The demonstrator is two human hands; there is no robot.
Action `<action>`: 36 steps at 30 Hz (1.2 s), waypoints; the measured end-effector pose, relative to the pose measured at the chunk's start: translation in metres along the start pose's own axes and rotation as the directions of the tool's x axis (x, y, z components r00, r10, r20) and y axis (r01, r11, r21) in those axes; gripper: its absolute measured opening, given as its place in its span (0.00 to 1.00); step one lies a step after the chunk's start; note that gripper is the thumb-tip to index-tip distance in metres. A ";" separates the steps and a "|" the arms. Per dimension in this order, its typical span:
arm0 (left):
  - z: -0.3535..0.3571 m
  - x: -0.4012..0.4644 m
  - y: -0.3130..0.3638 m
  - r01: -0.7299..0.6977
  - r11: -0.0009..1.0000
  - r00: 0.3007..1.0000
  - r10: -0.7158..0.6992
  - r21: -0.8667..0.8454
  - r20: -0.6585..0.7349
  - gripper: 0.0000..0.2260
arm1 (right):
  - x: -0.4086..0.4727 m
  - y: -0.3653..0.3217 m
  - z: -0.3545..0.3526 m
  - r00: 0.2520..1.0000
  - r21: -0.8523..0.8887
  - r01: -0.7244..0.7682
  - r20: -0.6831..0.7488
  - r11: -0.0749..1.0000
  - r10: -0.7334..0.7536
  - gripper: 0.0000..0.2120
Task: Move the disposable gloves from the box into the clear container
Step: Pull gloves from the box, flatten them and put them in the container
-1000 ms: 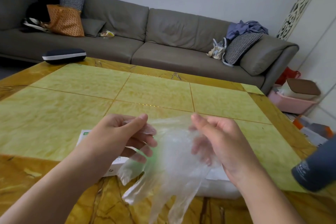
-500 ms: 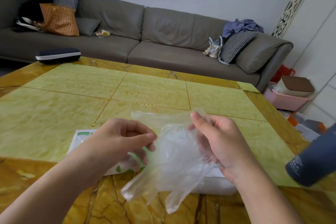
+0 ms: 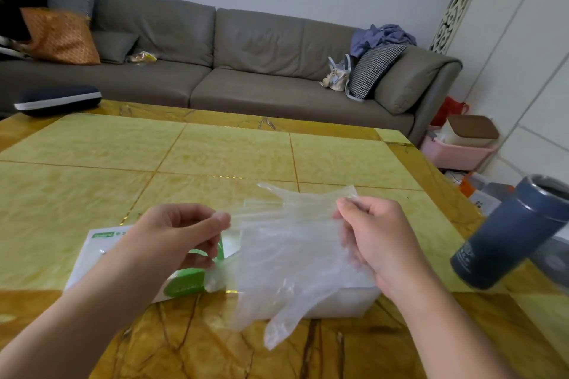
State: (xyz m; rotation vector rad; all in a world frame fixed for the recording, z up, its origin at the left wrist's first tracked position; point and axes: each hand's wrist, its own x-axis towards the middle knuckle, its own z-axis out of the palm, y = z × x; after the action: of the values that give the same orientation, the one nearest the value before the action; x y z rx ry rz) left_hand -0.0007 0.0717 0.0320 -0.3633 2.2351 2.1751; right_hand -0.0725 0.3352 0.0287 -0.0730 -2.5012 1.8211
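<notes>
A thin clear disposable glove (image 3: pixel 286 255) hangs spread between both hands above the table's near edge, its fingers pointing down. My left hand (image 3: pixel 175 240) pinches its left edge between thumb and forefinger. My right hand (image 3: pixel 375 240) pinches its upper right edge, fingers curled behind the plastic. Under my left hand lies the white and green glove box (image 3: pixel 101 243), flat on the table. Behind the glove and below my right hand sits the clear container (image 3: pixel 348 301), mostly hidden, with whitish plastic showing inside.
The yellow marble table (image 3: pixel 215 157) stretches ahead. A dark blue tumbler (image 3: pixel 511 234) stands tilted in view at the right edge. A dark case (image 3: pixel 58 100) lies at the far left corner. A grey sofa (image 3: pixel 246 71) with cushions lines the wall.
Both hands have drawn apart and lifted the glove's upper edge, stretching it wider. My left fingers have closed from loosely spread into a pinch. The glove hangs less low.
</notes>
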 end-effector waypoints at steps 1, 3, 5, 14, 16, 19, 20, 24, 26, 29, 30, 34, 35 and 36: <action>0.002 0.001 -0.001 0.009 1.000 1.000 -0.009 -0.019 -0.002 0.13 | 0.001 0.003 -0.003 1.000 -0.015 -0.010 -0.005 1.000 0.010 0.15; 0.004 0.003 -0.002 0.024 0.998 0.999 -0.025 -0.063 -0.021 0.12 | 0.002 0.007 -0.005 1.000 -0.050 -0.023 -0.010 0.998 0.022 0.15; 0.007 0.006 -0.003 0.026 0.994 0.996 -0.034 -0.104 -0.080 0.12 | 0.002 0.008 -0.008 1.000 -0.127 -0.008 -0.010 0.992 0.006 0.14; 0.072 -0.019 0.026 -0.514 0.547 0.793 0.597 0.660 0.122 0.01 | 0.001 0.012 -0.012 0.974 -0.573 0.172 -0.023 0.801 -0.226 0.22; 0.095 -0.009 0.016 -0.472 0.449 0.865 0.402 0.758 0.300 0.05 | 0.003 0.014 -0.013 0.970 -0.631 0.178 -0.018 0.755 -0.244 0.22; 0.116 0.011 -0.008 -0.330 0.347 0.944 0.110 0.878 0.312 0.10 | 0.006 0.017 -0.013 0.972 -0.700 0.165 -0.003 0.695 -0.234 0.23; 0.119 0.016 -0.012 -0.306 0.342 0.950 0.048 0.889 0.309 0.11 | 0.007 0.018 -0.013 0.973 -0.720 0.166 0.006 0.674 -0.233 0.23; 0.116 0.032 -0.014 -0.259 0.393 0.940 -0.108 0.882 0.324 0.17 | 0.011 0.020 -0.014 0.971 -0.780 0.154 0.007 0.606 -0.237 0.22; 0.114 0.040 -0.012 -0.249 0.394 0.927 -0.167 0.885 0.335 0.21 | 0.012 0.020 -0.015 0.972 -0.799 0.139 -0.004 0.586 -0.236 0.21; 0.111 0.049 -0.009 -0.263 0.370 0.898 -0.245 0.891 0.367 0.25 | 0.012 0.019 -0.015 0.975 -0.821 0.118 -0.010 0.559 -0.221 0.20; 0.111 0.051 -0.008 -0.269 0.346 0.886 -0.276 0.899 0.372 0.26 | 0.012 0.019 -0.015 0.978 -0.827 0.109 -0.009 0.552 -0.207 0.19; 0.112 0.056 -0.004 -0.301 0.241 0.866 -0.335 0.923 0.370 0.29 | 0.012 0.020 -0.012 0.976 -0.856 0.084 -0.033 0.509 -0.217 0.16; 0.113 0.057 -0.004 -0.308 0.224 0.868 -0.331 0.924 0.370 0.29 | 0.011 0.020 -0.011 0.972 -0.862 0.080 -0.044 0.500 -0.231 0.16; 0.113 0.056 -0.004 -0.321 0.213 0.871 -0.318 0.923 0.376 0.29 | 0.010 0.020 -0.010 0.970 -0.867 0.078 -0.049 0.492 -0.239 0.17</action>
State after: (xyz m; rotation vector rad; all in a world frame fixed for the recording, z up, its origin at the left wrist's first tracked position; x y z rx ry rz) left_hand -0.0727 0.1742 0.0140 0.2508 2.6047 0.2524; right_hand -0.0818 0.3514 0.0132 -0.0156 -2.8693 0.2955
